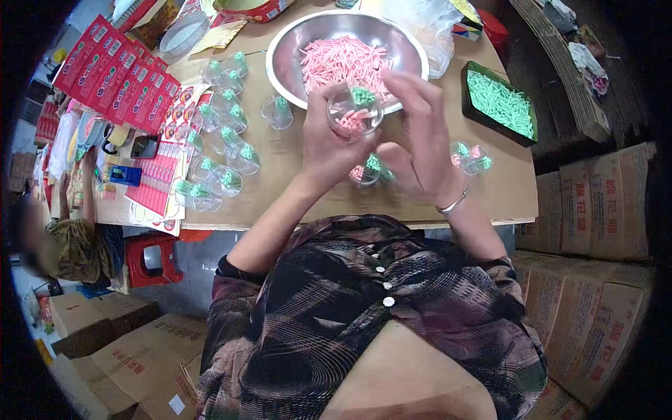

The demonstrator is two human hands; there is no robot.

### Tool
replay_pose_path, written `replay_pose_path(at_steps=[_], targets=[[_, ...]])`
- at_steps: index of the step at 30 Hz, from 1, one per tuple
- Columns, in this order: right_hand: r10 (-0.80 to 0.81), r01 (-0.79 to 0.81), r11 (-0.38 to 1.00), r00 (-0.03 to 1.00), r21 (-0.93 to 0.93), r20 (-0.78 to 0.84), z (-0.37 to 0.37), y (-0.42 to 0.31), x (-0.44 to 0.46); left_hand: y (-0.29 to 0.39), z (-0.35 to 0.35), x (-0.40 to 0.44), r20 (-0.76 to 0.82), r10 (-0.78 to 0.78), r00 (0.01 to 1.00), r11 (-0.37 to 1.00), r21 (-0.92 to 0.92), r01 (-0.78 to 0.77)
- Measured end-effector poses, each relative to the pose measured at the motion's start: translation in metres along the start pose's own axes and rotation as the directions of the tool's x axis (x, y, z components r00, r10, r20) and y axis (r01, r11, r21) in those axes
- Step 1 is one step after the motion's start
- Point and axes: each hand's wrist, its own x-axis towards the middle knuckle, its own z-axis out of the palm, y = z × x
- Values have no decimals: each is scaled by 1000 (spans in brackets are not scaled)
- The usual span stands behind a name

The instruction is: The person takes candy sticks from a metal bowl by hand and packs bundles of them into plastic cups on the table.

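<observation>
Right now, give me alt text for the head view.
The left hand holds a clear cup of pink and green sticks, the right hand open beside it. Beyond is a metal bowl of pink sticks; cups of green sticks are left, a tray of green sticks right.

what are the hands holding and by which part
The left hand holds a clear cup by its outer side; the right hand is open beside it, apparently holding nothing.

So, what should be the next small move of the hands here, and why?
Probably the left hand should lower the clear cup beside the two-colour cups: like them, it already holds pink sticks and green sticks, and the right hand is open, holding nothing visible.
</observation>
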Motion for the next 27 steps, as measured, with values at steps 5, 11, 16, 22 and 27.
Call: replay_pose_path(at_steps=[5, 11, 16, 22, 27], targets=[[-34, 130, 953, 944, -275, 329, -2, -3, -16, 4, -4, -7, 50, -144, 988, 986, -80, 148], [169, -169, 986, 980, -9, 106, -2, 0, -18, -7, -6, -16, 48, -128, 991, 991, -42, 130], [385, -390, 921, 900, -16, 206, -12, -4, -34, 0, 5, -32, 145, 17, 989, 1000, -8, -16], [703, -657, 695, 706, -292, 85, -53, 49, -54, -13, -8, -47, 166, -134, 977, 991, 42, 129], [799, -708, 488, 598, -511, -66, -73, 153, -111, -27, -30, -50, 83, -221, 972, 966, 155, 206]])
